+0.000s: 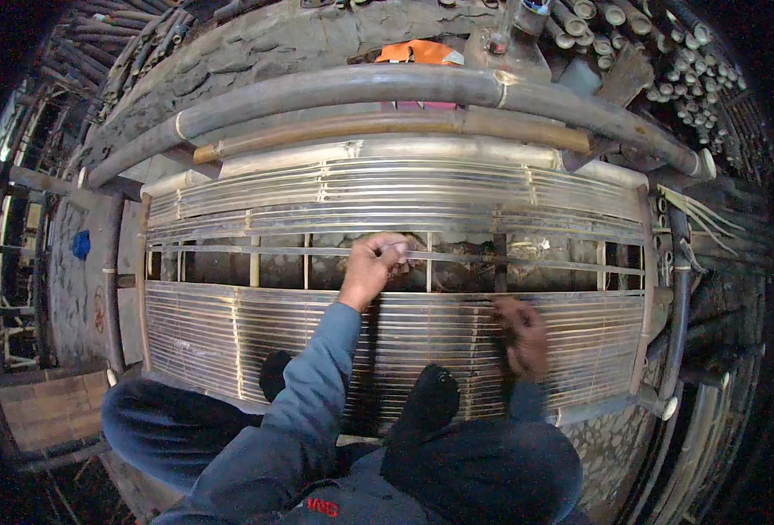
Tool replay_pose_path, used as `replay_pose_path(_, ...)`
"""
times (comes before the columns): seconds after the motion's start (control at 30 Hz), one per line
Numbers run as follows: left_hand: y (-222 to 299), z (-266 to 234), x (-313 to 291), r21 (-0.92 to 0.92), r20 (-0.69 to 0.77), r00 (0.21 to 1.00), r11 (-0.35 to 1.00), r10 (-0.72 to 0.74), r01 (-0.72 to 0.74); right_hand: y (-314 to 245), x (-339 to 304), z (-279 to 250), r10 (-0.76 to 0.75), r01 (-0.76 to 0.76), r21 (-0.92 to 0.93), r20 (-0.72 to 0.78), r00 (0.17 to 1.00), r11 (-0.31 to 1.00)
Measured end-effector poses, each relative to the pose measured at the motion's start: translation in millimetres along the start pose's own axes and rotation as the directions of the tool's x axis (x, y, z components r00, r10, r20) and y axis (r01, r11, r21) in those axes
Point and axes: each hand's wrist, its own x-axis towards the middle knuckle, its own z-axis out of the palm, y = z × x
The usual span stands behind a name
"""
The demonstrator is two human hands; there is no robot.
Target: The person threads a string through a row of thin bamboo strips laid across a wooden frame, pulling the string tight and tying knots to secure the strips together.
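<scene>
A long, thin bamboo strip (474,257) crosses the gap in the slatted bamboo seat, running between its two ends. My left hand (376,262) is closed around this strip near the middle, thumb and fingers pinched together. My right hand (523,337) is smeared by motion over the near slats (317,328), to the right of my left hand. Whether its fingers hold anything I cannot make out. Beyond the gap lie the far slats (422,188), bound in several places with pale ties. Thin crosspieces (307,262) show inside the gap.
A thick bamboo rail (334,92) forms the far side of the frame, with an orange cloth (420,52) behind it. Stacked bamboo poles (593,26) lie at the far right. My feet (426,402) rest on the near slats. Pale loose strips (702,214) stick out at the right.
</scene>
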Motion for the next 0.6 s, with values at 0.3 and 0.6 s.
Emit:
replay_pose_path(0.3,-24,16,-8,0.424,-0.290,0.929,0.901,0.230,-0.090,42,-130,-135,0.135,0.166,0.569,-0.448,0.884,0.805)
replay_pose_path(0.6,146,-175,50,0.865,0.359,0.927,0.336,0.106,-0.373,-1,-49,10,-0.108,-0.263,-0.604,-0.507,0.855,0.752)
